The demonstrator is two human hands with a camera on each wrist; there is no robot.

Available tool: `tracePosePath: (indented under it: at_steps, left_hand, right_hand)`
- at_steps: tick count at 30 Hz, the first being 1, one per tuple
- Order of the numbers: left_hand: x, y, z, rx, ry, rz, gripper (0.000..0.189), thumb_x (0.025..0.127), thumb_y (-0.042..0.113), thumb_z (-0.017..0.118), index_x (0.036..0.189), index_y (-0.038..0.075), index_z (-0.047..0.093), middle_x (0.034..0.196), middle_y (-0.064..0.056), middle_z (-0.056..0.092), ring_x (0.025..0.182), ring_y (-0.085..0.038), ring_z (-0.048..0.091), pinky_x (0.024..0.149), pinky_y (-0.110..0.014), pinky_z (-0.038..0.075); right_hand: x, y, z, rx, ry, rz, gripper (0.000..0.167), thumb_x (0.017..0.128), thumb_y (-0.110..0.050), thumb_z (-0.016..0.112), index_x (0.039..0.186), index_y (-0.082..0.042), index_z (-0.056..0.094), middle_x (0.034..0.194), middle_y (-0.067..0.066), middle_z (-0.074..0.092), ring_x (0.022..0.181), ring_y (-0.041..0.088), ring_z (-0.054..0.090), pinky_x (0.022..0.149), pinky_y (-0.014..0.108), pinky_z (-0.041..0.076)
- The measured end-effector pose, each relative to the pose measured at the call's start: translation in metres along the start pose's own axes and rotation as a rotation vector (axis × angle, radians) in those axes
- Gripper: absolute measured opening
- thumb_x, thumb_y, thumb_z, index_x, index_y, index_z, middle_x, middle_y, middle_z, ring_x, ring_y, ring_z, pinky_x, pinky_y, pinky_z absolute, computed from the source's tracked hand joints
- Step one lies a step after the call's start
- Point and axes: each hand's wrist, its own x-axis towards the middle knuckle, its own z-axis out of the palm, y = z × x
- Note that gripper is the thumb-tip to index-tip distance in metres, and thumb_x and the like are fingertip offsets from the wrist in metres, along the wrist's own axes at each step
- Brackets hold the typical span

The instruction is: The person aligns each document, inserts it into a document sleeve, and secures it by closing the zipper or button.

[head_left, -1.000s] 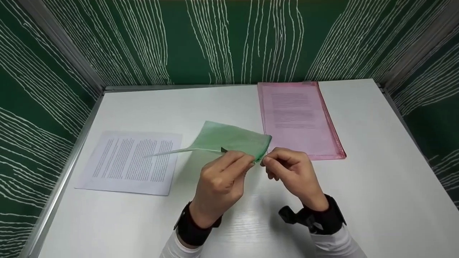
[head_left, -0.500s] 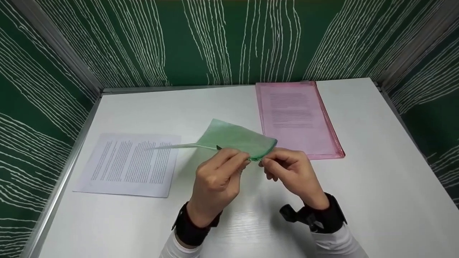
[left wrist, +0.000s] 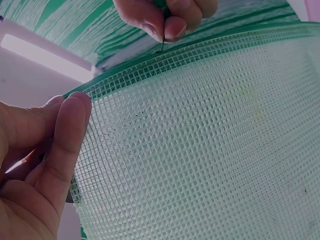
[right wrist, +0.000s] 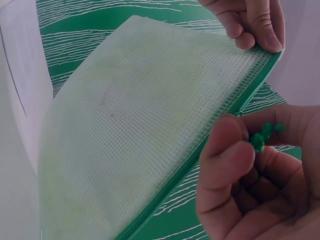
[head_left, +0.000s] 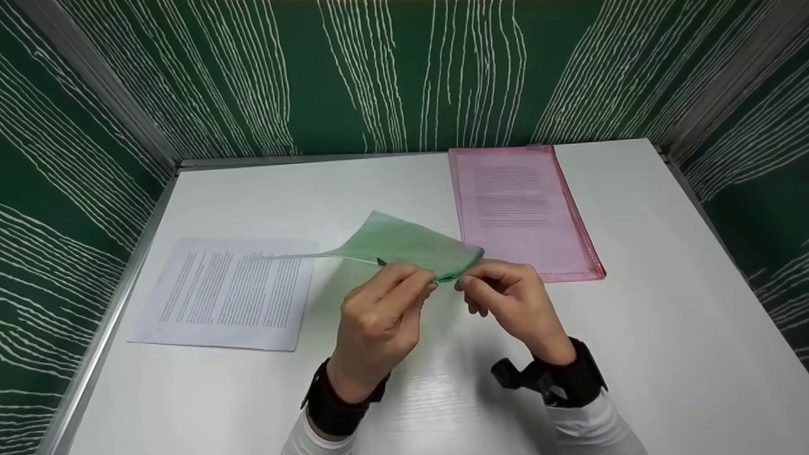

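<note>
A green translucent mesh zipper pouch [head_left: 411, 240] is held up above the table, tilted, its far end sagging to the left. My left hand [head_left: 382, 322] pinches it at a corner by the zipper's end; the thumb and fingers show around that corner in the left wrist view. My right hand [right wrist: 245, 175] pinches the zipper pull on the green zipper [right wrist: 185, 170], and a green pull cord [right wrist: 262, 137] sticks out between the fingers. The slider itself is mostly hidden by the fingertips. A small dark tab [head_left: 381, 261] shows beside my left hand.
A printed sheet of paper [head_left: 221, 291] lies on the left of the white table [head_left: 657, 341]. At the back right lies a pink translucent folder [head_left: 515, 202] with a printed page inside. Green walls with white lines stand around the table.
My left hand has shifted slightly left with the pouch corner, so the gap between my two hands along the zipper is a little wider. Both hands keep their hold.
</note>
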Motion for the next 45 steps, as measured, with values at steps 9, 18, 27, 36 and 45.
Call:
tracePosePath:
  at_steps: [9, 18, 27, 36, 45]
  left_hand:
    - [-0.0017, 0.0005, -0.0024, 0.004, 0.019, 0.000, 0.010, 0.098, 0.001, 0.066, 0.095, -0.003, 0.075, 0.084, -0.008, 0.066, 0.064, -0.015, 0.061, 0.058, -0.020, 0.053]
    - [-0.0009, 0.0014, -0.0036, 0.007, 0.034, 0.006, 0.009, 0.098, 0.001, 0.067, 0.095, -0.002, 0.075, 0.084, -0.008, 0.066, 0.064, -0.015, 0.061, 0.058, -0.020, 0.053]
    - [0.0000, 0.0011, -0.0039, 0.012, 0.040, 0.010, 0.007, 0.096, -0.001, 0.069, 0.094, -0.002, 0.075, 0.084, -0.009, 0.066, 0.063, -0.015, 0.061, 0.056, -0.021, 0.052]
    - [0.0008, 0.0019, -0.0048, 0.011, 0.056, 0.011, 0.006, 0.096, -0.001, 0.069, 0.094, -0.003, 0.075, 0.084, -0.009, 0.066, 0.064, -0.015, 0.061, 0.057, -0.021, 0.053]
    - [0.0027, 0.0030, -0.0054, 0.010, 0.066, 0.014, 0.006, 0.095, -0.002, 0.069, 0.095, -0.003, 0.074, 0.085, -0.009, 0.066, 0.064, -0.015, 0.061, 0.056, -0.021, 0.052]
  right_hand:
    - [0.0008, 0.0028, 0.0000, -0.028, 0.003, 0.028, 0.013, 0.099, 0.003, 0.063, 0.089, 0.004, 0.072, 0.069, 0.011, 0.061, 0.057, 0.020, 0.057, 0.055, 0.026, 0.049]
    - [0.0002, 0.0028, 0.0002, -0.048, 0.017, 0.058, 0.015, 0.100, 0.000, 0.063, 0.088, 0.000, 0.073, 0.068, 0.013, 0.061, 0.056, 0.022, 0.056, 0.055, 0.027, 0.048]
    - [0.0015, 0.0024, 0.0012, -0.083, 0.037, 0.098, 0.015, 0.099, -0.001, 0.065, 0.085, -0.002, 0.072, 0.066, 0.010, 0.061, 0.056, 0.021, 0.057, 0.054, 0.027, 0.049]
    - [0.0038, 0.0031, 0.0009, -0.077, 0.045, 0.132, 0.015, 0.098, -0.001, 0.065, 0.086, -0.001, 0.072, 0.066, 0.009, 0.061, 0.056, 0.020, 0.057, 0.054, 0.027, 0.049]
    - [0.0056, 0.0061, -0.0012, -0.098, 0.071, 0.182, 0.015, 0.099, -0.002, 0.064, 0.087, 0.001, 0.073, 0.067, 0.010, 0.062, 0.057, 0.019, 0.058, 0.055, 0.026, 0.049]
